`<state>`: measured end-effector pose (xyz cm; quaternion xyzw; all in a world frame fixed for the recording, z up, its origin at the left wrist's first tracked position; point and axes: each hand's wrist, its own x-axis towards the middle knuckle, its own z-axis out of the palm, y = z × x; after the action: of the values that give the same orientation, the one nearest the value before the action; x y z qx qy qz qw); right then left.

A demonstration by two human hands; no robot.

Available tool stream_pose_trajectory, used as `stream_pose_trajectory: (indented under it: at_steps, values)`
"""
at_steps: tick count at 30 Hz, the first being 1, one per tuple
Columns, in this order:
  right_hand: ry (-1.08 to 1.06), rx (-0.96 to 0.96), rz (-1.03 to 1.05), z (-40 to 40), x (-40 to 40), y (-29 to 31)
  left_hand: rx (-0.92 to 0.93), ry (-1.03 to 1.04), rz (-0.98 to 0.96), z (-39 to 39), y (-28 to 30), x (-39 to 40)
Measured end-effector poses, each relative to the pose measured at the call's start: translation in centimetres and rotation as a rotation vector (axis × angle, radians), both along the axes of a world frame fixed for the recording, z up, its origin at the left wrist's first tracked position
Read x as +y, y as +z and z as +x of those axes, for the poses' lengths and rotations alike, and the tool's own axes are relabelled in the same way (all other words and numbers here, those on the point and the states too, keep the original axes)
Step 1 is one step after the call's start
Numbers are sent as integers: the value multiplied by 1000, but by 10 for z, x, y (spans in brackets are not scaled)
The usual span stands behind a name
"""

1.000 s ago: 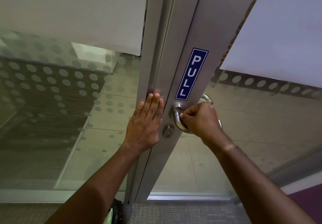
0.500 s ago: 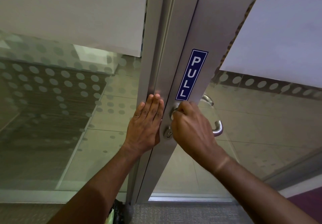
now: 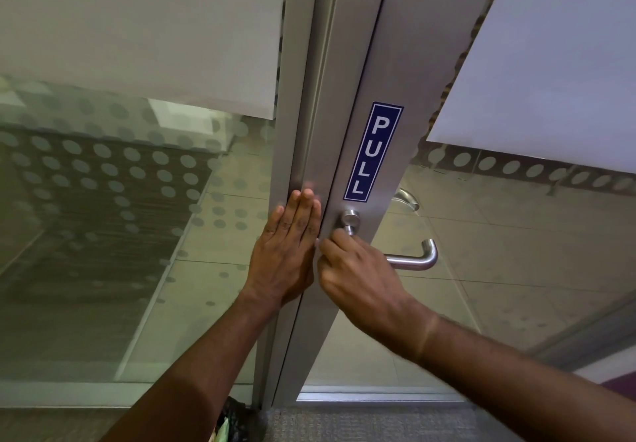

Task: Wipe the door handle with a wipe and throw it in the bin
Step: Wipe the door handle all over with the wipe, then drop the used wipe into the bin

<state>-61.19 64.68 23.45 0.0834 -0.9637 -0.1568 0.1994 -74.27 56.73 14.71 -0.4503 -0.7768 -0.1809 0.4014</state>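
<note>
A silver lever door handle (image 3: 423, 258) sticks out of the grey metal door stile, under a blue PULL sticker (image 3: 373, 152). My right hand (image 3: 358, 278) is closed over the handle's inner part, just below its round base (image 3: 351, 218). Only a thin white sliver of the wipe (image 3: 317, 242) shows at its fingertips. The lever's curved free end is uncovered. My left hand (image 3: 287, 255) lies flat, fingers together, against the door frame to the left of the handle.
Glass panels with frosted dots flank the frame (image 3: 303, 97). A second handle (image 3: 407, 199) shows through the glass on the far side. A black bag with something green (image 3: 232, 422) sits on the carpet at the frame's foot.
My right hand has slid left and down along the lever, from its grip to the part near the base, uncovering the lever's free end. My left hand has stayed flat on the frame.
</note>
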Motion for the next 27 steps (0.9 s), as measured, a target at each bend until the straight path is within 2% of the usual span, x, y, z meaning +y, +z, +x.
stream_pose_trajectory:
  at_steps: [2,8,12,16,21,27]
  values:
    - [14,34,-65,12,0,-8,3,-9,10,1,0,0]
    - [-103,218,-439,16,0,-28,-58,-26,2,9,1,-4]
    - [-93,248,-603,15,-8,-42,-142,-1,-21,20,-11,-24]
    - [11,297,-746,13,-16,-68,-276,47,-12,35,-32,-46]
    - [-10,223,-1049,11,-42,-117,-456,168,-43,57,-70,-87]
    - [9,125,-1177,-1,-77,-173,-660,298,-91,80,-117,-136]
